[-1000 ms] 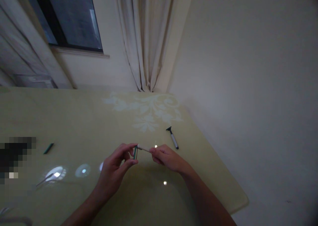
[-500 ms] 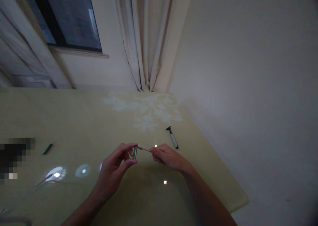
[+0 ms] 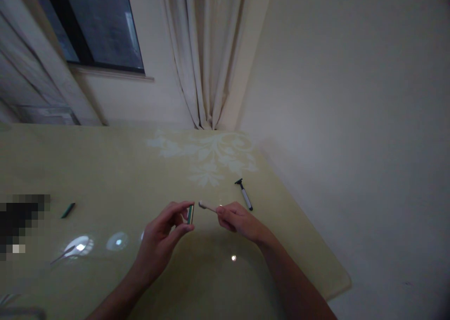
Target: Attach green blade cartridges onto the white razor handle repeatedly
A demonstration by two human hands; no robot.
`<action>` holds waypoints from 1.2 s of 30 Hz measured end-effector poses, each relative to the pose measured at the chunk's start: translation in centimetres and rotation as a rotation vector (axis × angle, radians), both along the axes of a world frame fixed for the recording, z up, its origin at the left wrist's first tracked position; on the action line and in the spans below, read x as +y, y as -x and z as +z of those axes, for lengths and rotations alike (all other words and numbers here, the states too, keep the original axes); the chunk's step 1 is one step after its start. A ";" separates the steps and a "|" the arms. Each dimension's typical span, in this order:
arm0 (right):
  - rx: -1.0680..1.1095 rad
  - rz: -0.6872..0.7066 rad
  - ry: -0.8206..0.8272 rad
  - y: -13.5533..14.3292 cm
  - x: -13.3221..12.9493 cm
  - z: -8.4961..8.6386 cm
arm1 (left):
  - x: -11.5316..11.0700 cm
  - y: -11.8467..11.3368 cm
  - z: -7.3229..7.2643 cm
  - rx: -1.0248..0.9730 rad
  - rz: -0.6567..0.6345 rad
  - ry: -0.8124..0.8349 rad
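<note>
Beyond right hand (image 3: 236, 219), a razor (image 3: 244, 195).

Glossy yellowish table (image 3: 112, 170); razor (image 3: 245, 196) right, dark-green piece (image 3: 68, 211) left.

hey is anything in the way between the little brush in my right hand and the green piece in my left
Nothing visible is. Only a short open gap separates the small brush in your right hand from the green piece in your left hand. The razor lies beyond your right hand, outside that gap.
</note>
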State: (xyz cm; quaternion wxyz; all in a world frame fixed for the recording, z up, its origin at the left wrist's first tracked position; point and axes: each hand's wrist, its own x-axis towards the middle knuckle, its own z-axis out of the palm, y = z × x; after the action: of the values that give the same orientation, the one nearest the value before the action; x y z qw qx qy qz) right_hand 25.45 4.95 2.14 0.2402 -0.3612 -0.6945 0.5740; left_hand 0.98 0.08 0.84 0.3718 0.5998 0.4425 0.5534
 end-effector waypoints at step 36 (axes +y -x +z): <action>-0.069 0.089 0.019 0.2 0.2 -0.9 | 0.5 0.1 -0.9 0.010 0.023 0.025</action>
State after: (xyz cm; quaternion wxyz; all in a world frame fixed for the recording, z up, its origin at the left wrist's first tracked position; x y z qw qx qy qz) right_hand 25.23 5.14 1.25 0.1868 -0.3519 -0.7122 0.5779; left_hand 0.85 0.58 -0.05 0.3707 0.5928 0.4580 0.5490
